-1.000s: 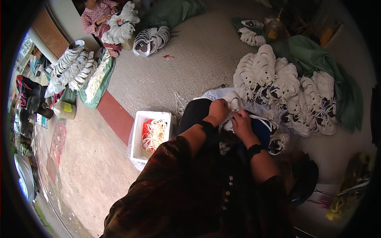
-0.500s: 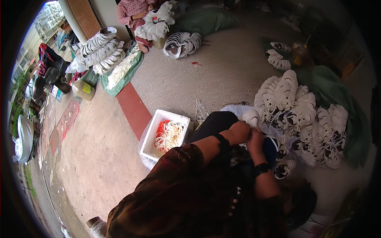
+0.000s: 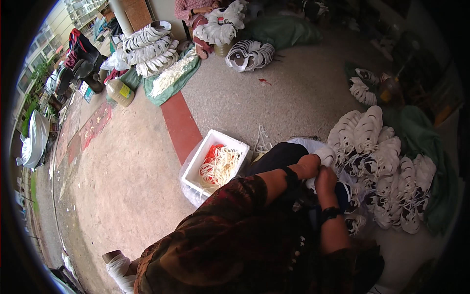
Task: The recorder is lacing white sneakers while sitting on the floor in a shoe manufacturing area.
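Over my lap, a white shoe upper (image 3: 326, 156) is held between my two hands, its toe end showing beyond the fingers. My left hand (image 3: 308, 166) is closed on its left side, knuckles up. Close against it, my right hand (image 3: 325, 179) pinches the near edge of the same upper. The fingertips and whatever lies between them are mostly hidden. Dark bands circle both wrists. To the left of my knees stands a white foam box (image 3: 193, 173) with pale laces (image 3: 223, 165) and something red in it.
Stacked white shoe uppers (image 3: 364, 132) with laces lie at my right beside a green sack (image 3: 443, 183). Further off are more stacked uppers (image 3: 152, 49), a plastic jug (image 3: 120, 93), laces on a green cloth (image 3: 171, 73), and a seated person (image 3: 196, 12) with uppers.
The whole view has swung, so the surroundings appear further right. Both hands stay together on the white upper, with only slight shifts of the fingers.
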`<state>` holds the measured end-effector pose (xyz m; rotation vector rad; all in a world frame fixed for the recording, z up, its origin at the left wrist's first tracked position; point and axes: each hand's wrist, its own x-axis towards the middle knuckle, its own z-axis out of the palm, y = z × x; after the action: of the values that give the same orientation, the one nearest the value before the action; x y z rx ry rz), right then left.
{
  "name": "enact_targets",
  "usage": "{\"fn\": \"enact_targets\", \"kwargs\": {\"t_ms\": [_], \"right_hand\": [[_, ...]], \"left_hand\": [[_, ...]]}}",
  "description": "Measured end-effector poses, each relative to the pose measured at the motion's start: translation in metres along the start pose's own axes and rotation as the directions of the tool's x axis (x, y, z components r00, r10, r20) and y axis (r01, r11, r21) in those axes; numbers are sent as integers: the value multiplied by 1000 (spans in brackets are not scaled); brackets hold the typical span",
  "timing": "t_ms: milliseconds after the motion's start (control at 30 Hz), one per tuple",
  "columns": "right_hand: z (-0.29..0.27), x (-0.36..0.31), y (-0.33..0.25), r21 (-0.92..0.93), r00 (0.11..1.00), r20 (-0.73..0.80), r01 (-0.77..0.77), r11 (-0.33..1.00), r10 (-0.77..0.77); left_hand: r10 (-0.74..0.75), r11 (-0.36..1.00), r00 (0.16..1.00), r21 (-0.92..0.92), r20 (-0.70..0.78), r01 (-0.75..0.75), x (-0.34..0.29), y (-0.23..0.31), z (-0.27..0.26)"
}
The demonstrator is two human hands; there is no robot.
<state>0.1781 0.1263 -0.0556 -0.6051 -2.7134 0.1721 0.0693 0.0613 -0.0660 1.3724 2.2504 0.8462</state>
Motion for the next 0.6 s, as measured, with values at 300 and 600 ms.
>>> {"fn": "enact_targets", "kwargs": {"t_ms": [300,600], "right_hand": [[-12,-1,-9,-9,995,-35,96,995,-96],[-27,0,-10,-11,986,95,140,990,-138]], "left_hand": [[-110,991,984,-84,-142,99,-9,5,-4],[32,999,995,-34,-93,-35,-10,-5,-6]]}}
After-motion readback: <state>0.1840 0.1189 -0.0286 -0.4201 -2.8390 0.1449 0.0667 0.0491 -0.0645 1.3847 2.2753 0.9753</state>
